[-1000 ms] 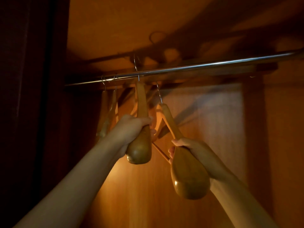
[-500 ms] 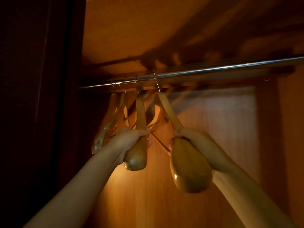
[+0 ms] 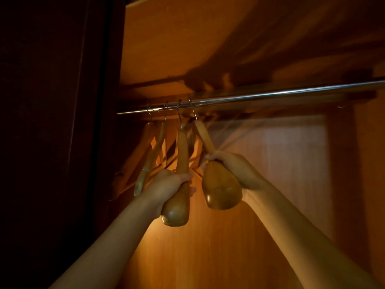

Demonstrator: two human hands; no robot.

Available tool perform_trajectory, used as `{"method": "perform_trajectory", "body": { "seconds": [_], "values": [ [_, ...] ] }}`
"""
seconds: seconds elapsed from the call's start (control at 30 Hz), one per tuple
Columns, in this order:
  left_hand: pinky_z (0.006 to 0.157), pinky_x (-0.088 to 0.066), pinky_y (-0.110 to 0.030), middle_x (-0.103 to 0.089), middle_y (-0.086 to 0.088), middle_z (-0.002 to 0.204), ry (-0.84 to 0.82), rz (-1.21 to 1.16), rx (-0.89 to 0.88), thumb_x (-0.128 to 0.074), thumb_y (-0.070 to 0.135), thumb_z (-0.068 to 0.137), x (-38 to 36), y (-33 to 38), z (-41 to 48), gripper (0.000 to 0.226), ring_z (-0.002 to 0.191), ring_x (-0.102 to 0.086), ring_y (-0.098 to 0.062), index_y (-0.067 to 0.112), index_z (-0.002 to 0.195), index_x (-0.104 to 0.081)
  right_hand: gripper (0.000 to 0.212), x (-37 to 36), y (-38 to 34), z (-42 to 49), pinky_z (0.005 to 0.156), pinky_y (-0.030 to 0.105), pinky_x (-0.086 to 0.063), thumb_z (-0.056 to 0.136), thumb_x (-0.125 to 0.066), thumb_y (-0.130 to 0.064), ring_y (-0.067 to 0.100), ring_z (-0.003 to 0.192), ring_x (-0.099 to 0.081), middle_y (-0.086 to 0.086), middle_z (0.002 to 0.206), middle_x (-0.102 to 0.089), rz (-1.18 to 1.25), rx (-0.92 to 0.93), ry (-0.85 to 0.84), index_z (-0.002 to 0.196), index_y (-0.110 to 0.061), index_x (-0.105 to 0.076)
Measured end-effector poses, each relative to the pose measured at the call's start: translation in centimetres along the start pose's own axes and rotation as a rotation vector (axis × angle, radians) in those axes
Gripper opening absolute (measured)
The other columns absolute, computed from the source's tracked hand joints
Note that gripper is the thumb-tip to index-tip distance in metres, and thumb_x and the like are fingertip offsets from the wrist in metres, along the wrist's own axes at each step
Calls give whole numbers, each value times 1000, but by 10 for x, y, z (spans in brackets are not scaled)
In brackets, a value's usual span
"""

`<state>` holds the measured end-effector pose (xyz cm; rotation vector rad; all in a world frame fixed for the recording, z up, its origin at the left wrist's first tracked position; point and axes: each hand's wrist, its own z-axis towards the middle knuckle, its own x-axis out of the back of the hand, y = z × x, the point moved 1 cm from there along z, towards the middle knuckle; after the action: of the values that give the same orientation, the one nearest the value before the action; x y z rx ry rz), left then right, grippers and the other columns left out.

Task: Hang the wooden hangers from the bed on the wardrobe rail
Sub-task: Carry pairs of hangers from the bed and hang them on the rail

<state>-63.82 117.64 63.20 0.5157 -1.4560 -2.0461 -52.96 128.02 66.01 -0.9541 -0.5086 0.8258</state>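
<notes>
Warm orange wood panels line the wardrobe [image 3: 229,247] around my raised arms. Above my hands, the shiny metal rail [image 3: 270,95] carries four wooden hangers by their wire hooks. My left hand [image 3: 166,188] grips the left-hand hanger [image 3: 177,211] near its glossy, rounded end. My right hand [image 3: 233,170] grips the right-hand hanger [image 3: 220,190] just beside it. Left of my left hand hang two other hangers [image 3: 145,163], their lower ends lost in shadow.
</notes>
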Motion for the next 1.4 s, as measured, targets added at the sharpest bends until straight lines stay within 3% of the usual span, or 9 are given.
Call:
{"method": "perform_trajectory", "body": {
  "seconds": [0.17,0.4,0.57,0.7,0.8,0.93,1.1,1.23,1.4],
  "values": [
    [49,-55,-21,-65,-12,80,36,-33,-8,-66,21,83,2,-15,7,41,55,-67,-15,1,116,-54,13,5,12,-4,70,34,-45,81,-62,-18,16,62,-60,4,71,-64,80,-87,-40,70,-17,-67],
    [52,-51,-22,-63,-9,81,34,27,-26,-65,26,83,-1,-16,3,43,62,-65,-14,5,117,-49,15,5,25,-13,60,24,-53,87,-59,-19,11,61,-65,3,73,-70,12,-57,-10,91,-7,-67],
    [82,-54,-42,-68,-12,87,75,81,-68,-65,25,81,-10,-13,-3,26,85,-68,-27,10,102,-58,39,11,25,-25,61,23,-53,85,-62,-23,14,69,-64,7,83,-67,-65,-75,19,113,3,-61],
    [63,-45,-27,-59,1,81,92,71,-153,-64,24,82,-22,-17,-17,11,74,-57,-13,27,88,-55,55,22,30,-34,72,31,-54,78,-69,-30,21,88,-68,10,106,-69,-24,-101,73,126,-9,-55],
    [62,-43,-23,-61,8,88,94,35,-232,-64,28,82,-25,-28,-35,25,80,-58,-8,29,105,-53,63,29,39,-52,91,35,-50,71,-67,-38,17,101,-67,3,111,-70,41,-50,95,128,-15,-53],
    [79,-43,-22,-66,7,109,108,-17,-269,-64,45,68,-21,-60,-59,62,99,-61,-8,23,124,-54,42,40,69,-89,94,33,-49,72,-59,-35,17,102,-65,3,104,-69,170,-74,167,110,-18,-59],
    [112,-32,-40,-42,4,145,77,-12,-34,-65,44,78,-5,-129,-80,74,131,-42,-13,24,142,-34,18,50,129,-134,98,37,-48,90,-54,-23,24,109,-61,8,108,-65,39,-292,227,106,-18,-58],
    [109,-37,-39,-51,1,136,30,53,143,-67,42,76,3,-191,-101,67,122,-50,-14,20,135,-44,18,48,186,-177,97,33,-49,88,-56,-30,19,108,-61,3,108,-65,-100,-468,214,104,-22,-58],
    [98,-43,-38,-59,-7,120,-46,114,410,-67,26,79,10,-286,-148,49,108,-56,-20,11,124,-54,36,38,272,-255,84,25,-48,91,-54,-21,17,96,-60,6,105,-62,-192,-698,298,126,-11,-51]
  ]
}}
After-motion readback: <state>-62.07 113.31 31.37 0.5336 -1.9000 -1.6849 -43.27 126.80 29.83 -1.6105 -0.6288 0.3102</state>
